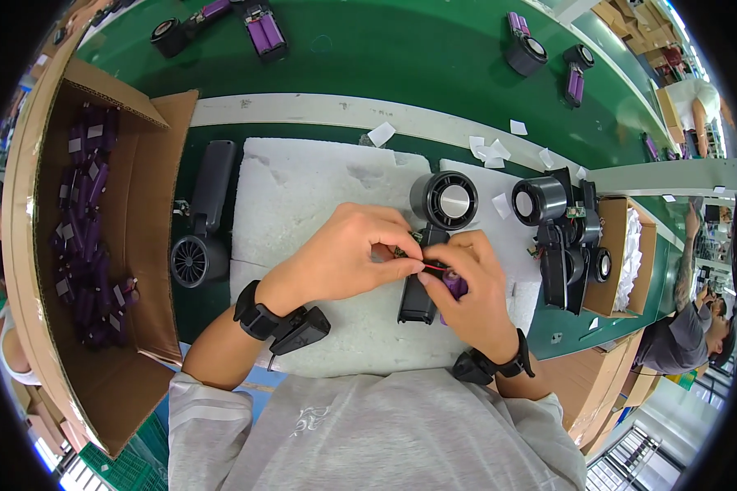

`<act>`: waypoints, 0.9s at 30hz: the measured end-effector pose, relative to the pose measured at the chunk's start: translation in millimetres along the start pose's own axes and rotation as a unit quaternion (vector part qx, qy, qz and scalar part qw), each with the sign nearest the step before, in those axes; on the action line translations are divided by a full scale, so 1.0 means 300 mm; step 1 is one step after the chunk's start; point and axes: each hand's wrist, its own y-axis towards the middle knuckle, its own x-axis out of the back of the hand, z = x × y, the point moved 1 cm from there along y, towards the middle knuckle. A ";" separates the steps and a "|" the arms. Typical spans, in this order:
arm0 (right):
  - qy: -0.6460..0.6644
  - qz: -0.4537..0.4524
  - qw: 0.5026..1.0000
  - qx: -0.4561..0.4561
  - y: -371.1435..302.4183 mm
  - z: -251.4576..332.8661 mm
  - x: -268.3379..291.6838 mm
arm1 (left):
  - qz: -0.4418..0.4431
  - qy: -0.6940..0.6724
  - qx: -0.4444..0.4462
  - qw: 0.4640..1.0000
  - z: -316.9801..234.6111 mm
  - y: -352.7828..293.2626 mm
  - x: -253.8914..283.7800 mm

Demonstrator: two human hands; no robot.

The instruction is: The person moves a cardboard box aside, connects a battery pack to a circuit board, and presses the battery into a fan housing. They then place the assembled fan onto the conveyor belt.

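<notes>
Over a white foam pad (287, 184), both my hands meet at a black handheld fan with a round head (444, 200) and an opened handle (418, 301). My left hand (348, 254) is closed, thumb and forefinger pinching a thin red wire (436, 268) beside the fan's neck. Closed around a purple battery pack (455, 284), my right hand (475, 290) has its thumb and forefinger tips close to the same wire. The fingers partly hide the pack, the wire's ends and a small green circuit board (400, 252).
On the left stands a cardboard box (143, 278) of purple battery packs, beside another black fan (199, 260). Right of the pad are stacked fan parts (561, 237) and a small carton (618, 278). Beyond a pale rail (303, 110), more fans lie on the green surface (401, 57).
</notes>
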 end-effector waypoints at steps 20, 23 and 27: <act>0.052 0.015 0.998 -0.022 -0.013 -0.049 0.023 | 0.028 -0.202 0.137 0.969 0.015 0.005 0.003; 0.065 0.016 0.997 -0.029 -0.012 -0.049 0.027 | 0.009 -0.096 0.053 0.994 0.006 0.005 -0.001; 0.063 0.017 0.998 -0.015 -0.014 -0.054 0.028 | -0.027 -0.118 0.082 0.989 -0.010 0.003 -0.017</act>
